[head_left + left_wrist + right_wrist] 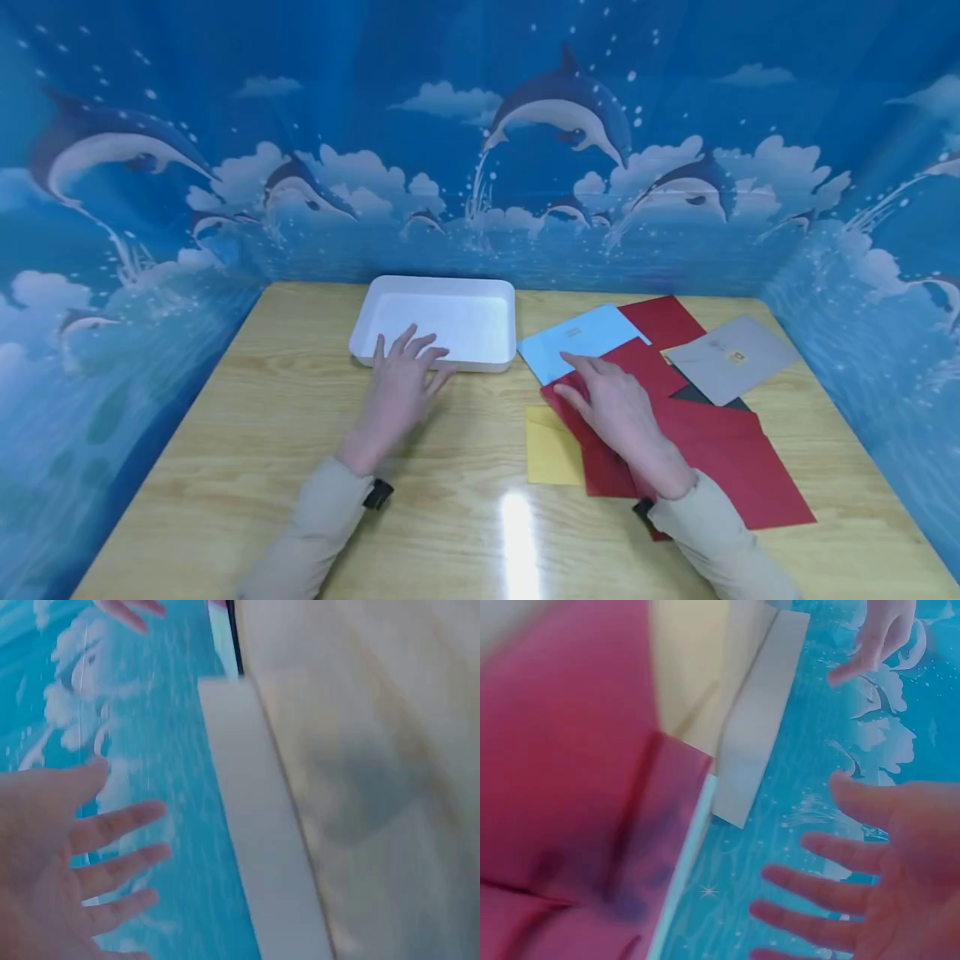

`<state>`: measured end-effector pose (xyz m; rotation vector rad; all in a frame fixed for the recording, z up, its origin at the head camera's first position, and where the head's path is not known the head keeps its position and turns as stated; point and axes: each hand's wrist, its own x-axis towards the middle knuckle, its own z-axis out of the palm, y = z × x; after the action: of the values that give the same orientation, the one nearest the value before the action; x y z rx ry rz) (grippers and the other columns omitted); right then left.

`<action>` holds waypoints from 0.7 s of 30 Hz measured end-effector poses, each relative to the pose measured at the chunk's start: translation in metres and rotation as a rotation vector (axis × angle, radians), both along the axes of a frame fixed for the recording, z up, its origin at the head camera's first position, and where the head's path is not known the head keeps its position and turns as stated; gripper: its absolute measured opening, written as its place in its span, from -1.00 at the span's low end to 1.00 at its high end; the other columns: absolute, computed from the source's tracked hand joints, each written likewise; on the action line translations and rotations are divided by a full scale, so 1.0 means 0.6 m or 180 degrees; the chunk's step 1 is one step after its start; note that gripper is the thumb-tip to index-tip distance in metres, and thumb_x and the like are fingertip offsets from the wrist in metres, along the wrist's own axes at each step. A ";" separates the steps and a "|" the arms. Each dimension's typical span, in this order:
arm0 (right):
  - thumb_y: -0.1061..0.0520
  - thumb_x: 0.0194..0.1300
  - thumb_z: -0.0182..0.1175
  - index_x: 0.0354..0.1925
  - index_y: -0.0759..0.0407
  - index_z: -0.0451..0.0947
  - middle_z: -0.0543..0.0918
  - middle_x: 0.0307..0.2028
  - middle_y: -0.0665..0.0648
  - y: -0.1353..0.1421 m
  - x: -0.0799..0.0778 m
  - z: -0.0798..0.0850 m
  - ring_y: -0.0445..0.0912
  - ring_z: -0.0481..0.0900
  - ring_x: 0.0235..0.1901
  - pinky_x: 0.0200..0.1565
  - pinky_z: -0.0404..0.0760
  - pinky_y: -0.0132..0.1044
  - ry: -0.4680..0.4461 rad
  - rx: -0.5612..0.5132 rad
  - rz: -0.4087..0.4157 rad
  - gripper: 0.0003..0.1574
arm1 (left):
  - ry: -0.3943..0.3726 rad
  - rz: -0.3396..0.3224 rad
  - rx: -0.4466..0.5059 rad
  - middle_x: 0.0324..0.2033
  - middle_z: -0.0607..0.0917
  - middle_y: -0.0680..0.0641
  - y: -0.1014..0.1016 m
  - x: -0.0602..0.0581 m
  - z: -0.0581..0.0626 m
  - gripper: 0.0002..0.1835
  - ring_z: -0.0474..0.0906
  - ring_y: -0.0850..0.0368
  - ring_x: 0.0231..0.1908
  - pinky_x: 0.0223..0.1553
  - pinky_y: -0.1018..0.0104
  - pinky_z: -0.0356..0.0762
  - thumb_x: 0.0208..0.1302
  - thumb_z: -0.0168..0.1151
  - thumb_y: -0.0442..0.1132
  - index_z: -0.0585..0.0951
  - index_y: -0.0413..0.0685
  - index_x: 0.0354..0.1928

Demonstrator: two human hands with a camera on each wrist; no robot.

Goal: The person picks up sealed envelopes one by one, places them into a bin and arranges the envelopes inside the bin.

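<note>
My left hand (405,375) hovers with spread fingers at the near edge of a white tray (480,365), and the left wrist view shows the hand (97,862) holding nothing. The right hand (611,400) is above a loose pile of envelopes, its fingers apart and nothing in its grasp. Red envelopes (720,458) make up most of the pile. A light blue envelope (573,333) lies behind that hand, and a yellow envelope (551,454) sticks out at the near left. In the right wrist view, red paper (570,772) fills the left side.
A silver-grey envelope (738,354) lies at the pile's right, over a dark one (701,393). The wooden table (247,433) ends at a blue curtain (450,200) printed with dolphins, which stands behind it and along both sides.
</note>
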<state>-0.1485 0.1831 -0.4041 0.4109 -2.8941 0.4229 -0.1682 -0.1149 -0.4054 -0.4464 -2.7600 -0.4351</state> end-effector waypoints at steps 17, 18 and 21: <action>0.02 0.43 0.26 0.46 0.29 0.29 0.50 0.31 0.35 -0.097 -0.126 -0.015 0.18 0.67 -0.02 -0.04 0.64 0.03 -0.0564 -0.0492 0.0108 -0.23 | -0.0540 0.0679 0.0517 0.28 0.42 -0.52 -0.160 -0.064 -0.012 -0.44 0.40 -0.46 0.25 0.23 -0.27 0.37 0.51 0.07 -0.23 0.32 -0.50 0.38; 0.01 0.44 0.25 0.48 0.28 0.25 0.49 0.33 0.34 -0.101 -0.129 -0.020 0.18 0.66 0.00 -0.03 0.64 0.03 -0.0615 -0.0504 0.0120 -0.20 | -0.0610 0.0647 0.0481 0.29 0.41 -0.53 -0.162 -0.064 -0.015 -0.42 0.41 -0.46 0.25 0.22 -0.27 0.38 0.51 0.07 -0.22 0.29 -0.50 0.39; 0.01 0.45 0.23 0.52 0.27 0.16 0.45 0.36 0.32 -0.108 -0.134 -0.030 0.20 0.61 0.12 0.01 0.63 0.04 -0.0707 -0.0536 0.0154 -0.15 | -0.0800 0.0551 0.0393 0.30 0.38 -0.53 -0.169 -0.068 -0.027 -0.38 0.41 -0.46 0.25 0.21 -0.26 0.40 0.54 0.03 -0.19 0.21 -0.52 0.43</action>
<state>-0.2291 0.1181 -0.4222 0.4322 -3.0319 0.7589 -0.2093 -0.2163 -0.4216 -0.1279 -2.9566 -0.6529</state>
